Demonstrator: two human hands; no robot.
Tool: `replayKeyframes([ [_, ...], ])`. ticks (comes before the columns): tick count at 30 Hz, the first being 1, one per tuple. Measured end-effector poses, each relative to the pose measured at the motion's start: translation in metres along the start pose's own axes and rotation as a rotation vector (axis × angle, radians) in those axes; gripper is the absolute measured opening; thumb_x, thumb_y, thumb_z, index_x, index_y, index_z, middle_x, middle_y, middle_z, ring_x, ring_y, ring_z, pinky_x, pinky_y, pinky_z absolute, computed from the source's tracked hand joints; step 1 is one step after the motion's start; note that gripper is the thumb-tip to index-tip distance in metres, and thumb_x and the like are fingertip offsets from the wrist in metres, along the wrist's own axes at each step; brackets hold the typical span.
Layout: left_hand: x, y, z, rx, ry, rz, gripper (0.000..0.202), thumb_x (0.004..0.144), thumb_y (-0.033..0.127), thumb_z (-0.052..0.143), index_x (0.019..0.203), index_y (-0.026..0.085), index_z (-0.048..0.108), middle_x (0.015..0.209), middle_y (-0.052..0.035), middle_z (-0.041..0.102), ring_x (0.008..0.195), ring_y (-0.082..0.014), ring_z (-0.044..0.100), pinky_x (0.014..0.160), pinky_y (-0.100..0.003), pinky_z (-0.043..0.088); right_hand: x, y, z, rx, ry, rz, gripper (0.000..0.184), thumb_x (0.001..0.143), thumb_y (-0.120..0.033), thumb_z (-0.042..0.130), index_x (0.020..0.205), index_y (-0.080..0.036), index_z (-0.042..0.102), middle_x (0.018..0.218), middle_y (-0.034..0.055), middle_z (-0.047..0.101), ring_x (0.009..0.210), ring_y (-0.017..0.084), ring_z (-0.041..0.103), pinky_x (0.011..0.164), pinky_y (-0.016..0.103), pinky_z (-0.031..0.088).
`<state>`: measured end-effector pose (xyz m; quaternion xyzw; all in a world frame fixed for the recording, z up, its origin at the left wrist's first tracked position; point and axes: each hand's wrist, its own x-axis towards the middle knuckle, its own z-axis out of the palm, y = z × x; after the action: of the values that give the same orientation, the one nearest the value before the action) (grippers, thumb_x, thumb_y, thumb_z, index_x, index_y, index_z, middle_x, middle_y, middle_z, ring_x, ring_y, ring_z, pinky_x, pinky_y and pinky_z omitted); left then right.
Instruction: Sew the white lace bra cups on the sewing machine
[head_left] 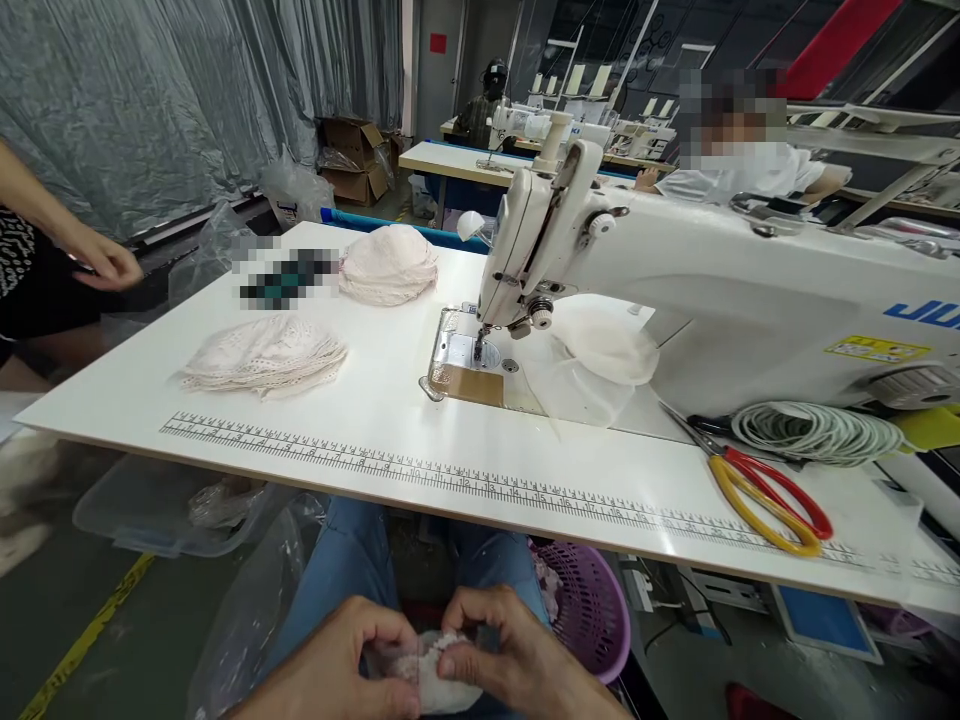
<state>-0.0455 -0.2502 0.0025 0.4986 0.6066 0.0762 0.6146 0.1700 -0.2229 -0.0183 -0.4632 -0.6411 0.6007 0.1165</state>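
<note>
A small off-white fabric piece [448,696], bunched and ruffled on top, is pinched between left fingers [388,628] and right fingers [469,662], smoother below them.

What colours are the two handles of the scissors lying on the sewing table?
One yellow handle and one red handle, seen best in the head view.

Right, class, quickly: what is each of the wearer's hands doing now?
Left hand: closed, holding the left side of a small, soft off-white fabric piece.
Right hand: closed, thumb and fingers pinching the same piece.
</note>
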Motion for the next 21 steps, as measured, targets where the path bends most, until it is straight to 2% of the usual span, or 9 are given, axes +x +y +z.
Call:
replayKeyframes([
  [3,-0.002,0.006,-0.002,-0.009,-0.014,-0.026,0.031,0.063,0.033,0.065,0.088,0.016,0.071,0.095,-0.0035,0.06,0.091,-0.0237,0.055,0.081,-0.026,0.042,0.003,0.0,-0.001,0.037,-0.036,-0.07,0.037,0.077,-0.054,0.065,0.076,-0.018,0.065,0.068,-0.002,0.052,0.07,0.014,0.048,0.063,0.022,0.036],
  [5,-0.002,0.011,-0.003,-0.008,-0.04,-0.039,0.025,0.062,0.031,0.063,0.082,0.017,0.072,0.088,-0.0017,0.062,0.091,-0.0239,0.055,0.08,-0.025,0.042,0.004,0.0,-0.001,0.068,-0.07,-0.112,0.043,0.077,-0.06,0.062,0.074,-0.017,0.062,0.064,-0.003,0.05,0.064,0.012,0.045,0.059,0.022,0.035],
  [8,0.0,0.016,-0.004,0.012,-0.097,-0.085,0.019,0.06,0.03,0.063,0.073,0.018,0.07,0.075,0.0002,0.062,0.089,-0.025,0.055,0.076,-0.025,0.041,0.004,-0.001,0.0,0.08,-0.078,-0.106,0.048,0.071,-0.066,0.064,0.075,-0.018,0.062,0.065,-0.0031,0.05,0.064,0.012,0.045,0.06,0.021,0.035],
  [11,0.001,0.015,-0.005,0.018,-0.098,-0.105,0.02,0.059,0.032,0.063,0.072,0.018,0.07,0.075,0.0003,0.062,0.088,-0.0247,0.055,0.074,-0.025,0.041,0.003,-0.001,0.002,0.088,-0.073,-0.079,0.053,0.064,-0.07,0.068,0.076,-0.018,0.062,0.064,-0.0038,0.05,0.063,0.012,0.043,0.058,0.021,0.035],
  [14,0.002,0.01,-0.004,-0.004,-0.07,-0.073,0.026,0.06,0.033,0.063,0.078,0.017,0.071,0.082,-0.0005,0.063,0.087,-0.0232,0.055,0.075,-0.024,0.041,0.003,0.002,0.005,0.082,-0.063,-0.068,0.052,0.064,-0.068,0.068,0.076,-0.018,0.062,0.063,-0.0039,0.049,0.061,0.012,0.043,0.058,0.021,0.034],
  [19,0.003,-0.002,-0.005,-0.057,-0.141,-0.093,0.025,0.061,0.035,0.064,0.077,0.018,0.072,0.078,0.0002,0.062,0.085,-0.0227,0.054,0.074,-0.024,0.041,0.002,0.004,0.009,0.066,-0.024,-0.03,0.042,0.067,-0.059,0.072,0.076,-0.018,0.064,0.064,-0.0034,0.051,0.064,0.012,0.046,0.06,0.021,0.036],
  [21,0.004,-0.006,-0.005,-0.046,-0.124,-0.076,0.026,0.06,0.036,0.067,0.078,0.019,0.073,0.082,0.0002,0.061,0.084,-0.0218,0.053,0.074,-0.024,0.041,0.002,0.003,0.01,0.101,-0.025,-0.028,0.039,0.067,-0.056,0.073,0.075,-0.018,0.065,0.066,-0.0031,0.054,0.066,0.013,0.048,0.06,0.021,0.037],
])
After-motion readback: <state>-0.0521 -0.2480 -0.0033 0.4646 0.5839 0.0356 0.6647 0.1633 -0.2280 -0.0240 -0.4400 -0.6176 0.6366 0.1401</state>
